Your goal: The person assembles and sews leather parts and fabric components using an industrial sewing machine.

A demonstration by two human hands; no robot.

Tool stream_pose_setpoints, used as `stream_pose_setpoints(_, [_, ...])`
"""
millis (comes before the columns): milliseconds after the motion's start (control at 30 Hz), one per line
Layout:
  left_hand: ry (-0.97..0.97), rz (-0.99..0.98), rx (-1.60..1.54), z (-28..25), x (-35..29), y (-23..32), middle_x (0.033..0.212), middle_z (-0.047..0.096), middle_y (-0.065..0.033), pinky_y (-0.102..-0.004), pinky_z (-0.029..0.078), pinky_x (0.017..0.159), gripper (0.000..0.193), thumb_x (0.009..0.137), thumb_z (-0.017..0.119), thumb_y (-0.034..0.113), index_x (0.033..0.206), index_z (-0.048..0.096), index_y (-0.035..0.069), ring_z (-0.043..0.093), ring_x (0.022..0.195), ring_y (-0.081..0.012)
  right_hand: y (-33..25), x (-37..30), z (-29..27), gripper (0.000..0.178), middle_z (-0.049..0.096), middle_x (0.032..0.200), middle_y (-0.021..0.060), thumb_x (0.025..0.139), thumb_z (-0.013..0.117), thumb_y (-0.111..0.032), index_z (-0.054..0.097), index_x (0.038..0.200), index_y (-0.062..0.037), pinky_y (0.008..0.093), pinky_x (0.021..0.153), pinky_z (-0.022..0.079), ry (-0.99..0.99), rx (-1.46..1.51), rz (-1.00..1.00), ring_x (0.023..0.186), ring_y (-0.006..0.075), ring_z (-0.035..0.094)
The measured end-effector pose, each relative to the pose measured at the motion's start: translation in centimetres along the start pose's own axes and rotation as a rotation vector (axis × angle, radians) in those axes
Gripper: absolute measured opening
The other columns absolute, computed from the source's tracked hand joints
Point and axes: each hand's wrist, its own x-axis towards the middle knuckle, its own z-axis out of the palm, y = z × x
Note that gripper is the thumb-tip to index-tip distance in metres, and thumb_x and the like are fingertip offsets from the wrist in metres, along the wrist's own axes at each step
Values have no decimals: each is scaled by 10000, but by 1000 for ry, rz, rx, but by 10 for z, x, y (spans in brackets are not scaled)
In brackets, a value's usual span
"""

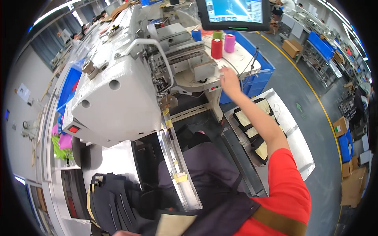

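Note:
My right hand (230, 82) is stretched out over the front edge of the white machine table (246, 59). Its fingers look curled together; whether anything small is between them is hidden. Close by are a metal plate (204, 71) and the spools of red thread (216, 48) and pink thread (229, 43). Only a strip of my left hand (126, 233) shows at the bottom edge, its fingers out of sight. Beside it lies dark fabric with a cream patch (175, 225). A large white sewing machine (118, 94) stands ahead on the left.
Dark pieces with cream panels (258, 112) lie on a metal tray (301, 157) at the right. Dark fabric pieces (114, 200) are piled at lower left. A metal rail (175, 169) runs toward me. A screen (234, 13) hangs above blue crates (252, 84).

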Motion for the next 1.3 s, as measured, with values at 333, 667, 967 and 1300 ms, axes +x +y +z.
stream_pose_setpoints(333, [-189, -308, 139, 78, 27, -29, 737, 493, -54, -338, 456, 602, 320, 635, 600, -59, 876, 696, 129, 557, 701, -233, 79, 21, 14, 236, 607, 995, 202, 892, 396, -116, 562, 1042, -40, 455, 777, 459, -180, -262, 40, 937, 373, 574])
stream_pose_setpoints(667, [-306, -331, -286, 119, 20, -52, 796, 481, -63, -326, 471, 715, 353, 638, 611, -125, 915, 681, 82, 559, 778, -225, -178, -142, -61, 207, 627, 1002, 144, 905, 519, -186, 586, 1031, -35, 375, 784, 484, -1324, 724, 95, 958, 272, 606])
stream_pose_setpoints(967, [-312, -337, -279, 120, 19, -52, 797, 482, -61, -334, 473, 715, 347, 635, 609, -126, 904, 678, 82, 561, 777, -227, -233, -153, -38, 188, 606, 906, 55, 812, 660, -84, 587, 976, -27, 269, 741, 487, -1565, 1532, 277, 854, 120, 576])
stream_pose_setpoints(1300, [-125, -101, 60, 172, 76, -61, 824, 532, -38, -345, 491, 631, 209, 692, 617, -7, 865, 661, 103, 588, 738, -241, -144, -165, -11, 233, 604, 787, 47, 903, 553, -249, 592, 936, -21, 285, 673, 462, -995, 538, 406, 728, 151, 582])
